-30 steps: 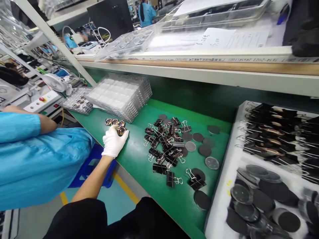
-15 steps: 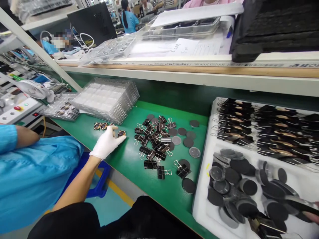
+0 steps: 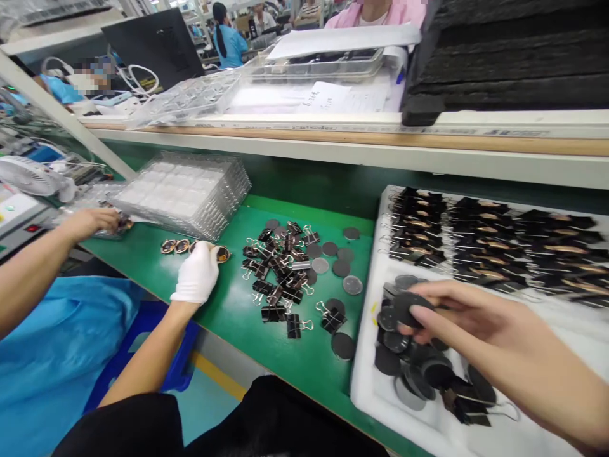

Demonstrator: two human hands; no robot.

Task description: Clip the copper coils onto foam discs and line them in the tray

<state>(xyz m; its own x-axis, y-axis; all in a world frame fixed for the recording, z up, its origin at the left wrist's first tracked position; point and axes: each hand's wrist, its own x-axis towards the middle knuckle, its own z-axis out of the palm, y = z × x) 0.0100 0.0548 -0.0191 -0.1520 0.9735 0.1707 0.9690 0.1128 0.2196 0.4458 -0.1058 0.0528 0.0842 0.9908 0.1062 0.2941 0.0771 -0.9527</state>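
My left hand (image 3: 197,274), in a white glove, rests on the green bench (image 3: 238,304) with its fingers curled over a row of small copper rings (image 3: 174,246). One ring (image 3: 222,254) peeks out at its fingertips. My bare right hand (image 3: 457,314) hovers over the white tray (image 3: 368,374) at the right and pinches a black disc (image 3: 404,303) between thumb and fingers. More black discs (image 3: 413,371) lie in a heap beneath it.
A pile of black binder clips (image 3: 278,273) and loose discs (image 3: 340,266) lies mid-bench. Stacked clear blister trays (image 3: 185,190) stand at the back left. A co-worker's bare hand (image 3: 90,222) reaches a small tray there. Clipped assemblies (image 3: 499,235) fill the tray's far part.
My right hand has come into view from the lower right and picked a black disc up from the heap. My left hand stays on the copper rings. The co-worker's hand reached the small tray.
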